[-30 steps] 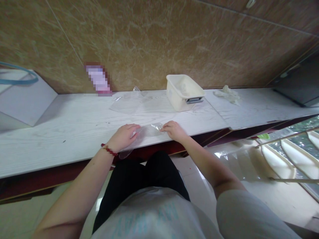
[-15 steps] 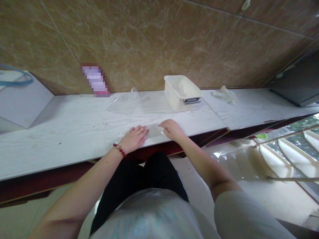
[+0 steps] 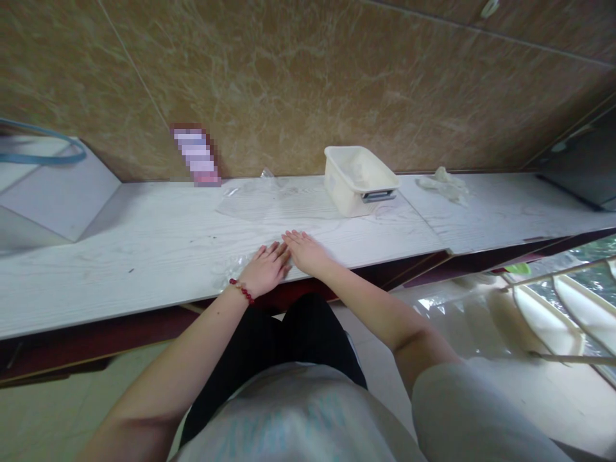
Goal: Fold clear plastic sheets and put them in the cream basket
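My left hand (image 3: 266, 268) lies flat near the front edge of the white wood-grain counter (image 3: 158, 256), fingers stretched out, a red bead bracelet on its wrist. Beneath and left of it shows crumpled clear plastic film (image 3: 234, 269), perhaps a bag. My right hand (image 3: 307, 252) is also laid flat, its fingertips meeting those of the left. What lies under the right palm is hidden. Farther back, another clear plastic sheet (image 3: 250, 197) rests on the counter.
A cream plastic bin (image 3: 349, 186) with a grey handle stands against the tiled wall. Right of it lies a crumpled whitish cloth or glove (image 3: 445, 185). A white box (image 3: 58, 186) is at the left, a blurred phone-like object (image 3: 196, 156) by the wall, white trays (image 3: 546, 317) lower right.
My right hand has gone from pinching the film's right end to lying flat, moving left until it meets my left hand. The view has shifted slightly.
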`<state>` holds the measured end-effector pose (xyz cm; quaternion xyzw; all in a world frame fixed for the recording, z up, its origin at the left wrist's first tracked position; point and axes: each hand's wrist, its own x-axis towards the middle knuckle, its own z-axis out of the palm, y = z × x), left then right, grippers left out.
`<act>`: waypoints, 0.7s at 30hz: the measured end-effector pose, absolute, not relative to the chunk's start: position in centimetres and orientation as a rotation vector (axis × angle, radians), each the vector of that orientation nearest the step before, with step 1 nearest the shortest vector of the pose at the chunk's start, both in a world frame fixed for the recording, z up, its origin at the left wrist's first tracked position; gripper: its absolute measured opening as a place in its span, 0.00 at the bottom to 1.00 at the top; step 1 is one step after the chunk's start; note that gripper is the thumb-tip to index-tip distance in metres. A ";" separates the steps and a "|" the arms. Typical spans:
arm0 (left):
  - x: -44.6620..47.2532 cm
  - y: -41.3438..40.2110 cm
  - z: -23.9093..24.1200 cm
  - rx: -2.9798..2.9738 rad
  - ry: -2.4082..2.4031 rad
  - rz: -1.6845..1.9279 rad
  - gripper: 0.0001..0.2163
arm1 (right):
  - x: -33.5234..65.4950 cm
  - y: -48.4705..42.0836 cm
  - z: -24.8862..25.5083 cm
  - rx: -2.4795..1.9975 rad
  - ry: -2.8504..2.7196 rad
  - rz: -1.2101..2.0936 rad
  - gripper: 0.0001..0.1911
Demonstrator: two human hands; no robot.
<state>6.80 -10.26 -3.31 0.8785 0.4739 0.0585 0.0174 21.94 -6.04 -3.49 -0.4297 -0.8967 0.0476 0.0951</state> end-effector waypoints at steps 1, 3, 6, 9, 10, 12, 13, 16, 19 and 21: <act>6.8 -10.3 -3.3 2.726 1.480 0.182 0.21 | 21.8 -6.1 -3.5 -1.281 -2.665 0.156 0.25; 6.7 -10.5 -3.3 2.715 1.513 0.164 0.22 | 21.8 -6.2 -3.6 -1.301 -2.673 0.187 0.25; 6.1 -11.1 -3.5 2.675 1.605 0.115 0.23 | 22.0 -6.8 -3.9 -1.319 -2.662 0.167 0.24; 4.8 -12.3 -3.7 2.603 1.747 0.104 0.26 | 22.3 -7.3 -3.8 -1.345 -2.659 0.107 0.25; 4.2 -12.7 -3.7 2.589 1.785 0.103 0.27 | 22.3 -7.5 -3.7 -1.367 -2.661 0.099 0.25; 2.7 -13.7 -3.7 2.601 1.821 0.097 0.28 | 22.3 -7.6 -3.5 -1.416 -2.664 0.103 0.26; 1.9 -14.2 -3.7 2.613 1.836 0.096 0.28 | 22.3 -7.6 -3.4 -1.434 -2.669 0.110 0.27; -0.8 -15.5 -3.9 2.633 1.890 0.102 0.28 | 22.2 -7.6 -3.2 -1.461 -2.679 0.123 0.27; -3.0 -16.5 -4.3 2.642 1.896 0.125 0.24 | 22.2 -7.6 -3.3 -1.471 -2.684 0.131 0.27; -4.2 -16.8 -4.6 2.629 1.885 0.151 0.22 | 22.2 -7.6 -3.3 -1.471 -2.684 0.134 0.27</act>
